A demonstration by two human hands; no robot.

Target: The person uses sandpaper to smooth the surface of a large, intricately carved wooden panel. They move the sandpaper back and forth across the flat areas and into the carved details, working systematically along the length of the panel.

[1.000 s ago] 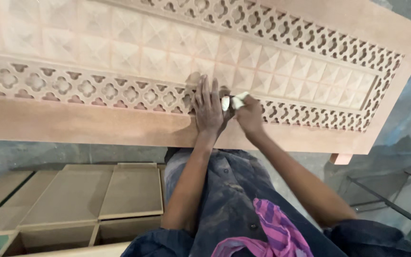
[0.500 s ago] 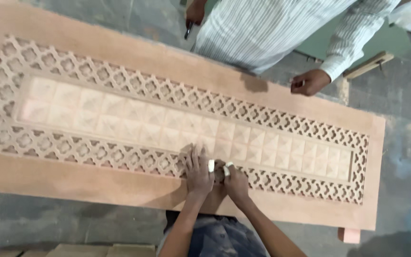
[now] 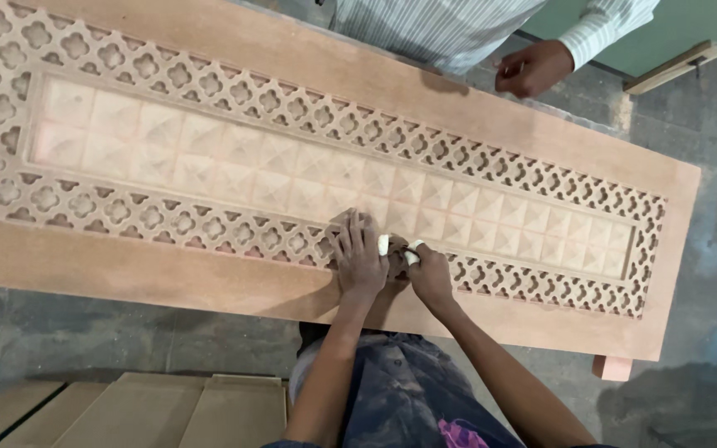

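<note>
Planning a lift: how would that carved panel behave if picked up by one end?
The panel is long and thin, so it would probably flex. Its pierced lattice looks fragile; likely weak there. Solid borders suggest it's fairly heavy. It lies flat on supports; unlikely to roll.

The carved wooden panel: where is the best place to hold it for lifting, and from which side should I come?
Probably grip the carved wooden panel at its plain solid border, from the near long edge, which overhangs its support. The pierced lattice band looks thin and fragile, so avoid it. The left hand and right hand rest on the near lattice.
</note>
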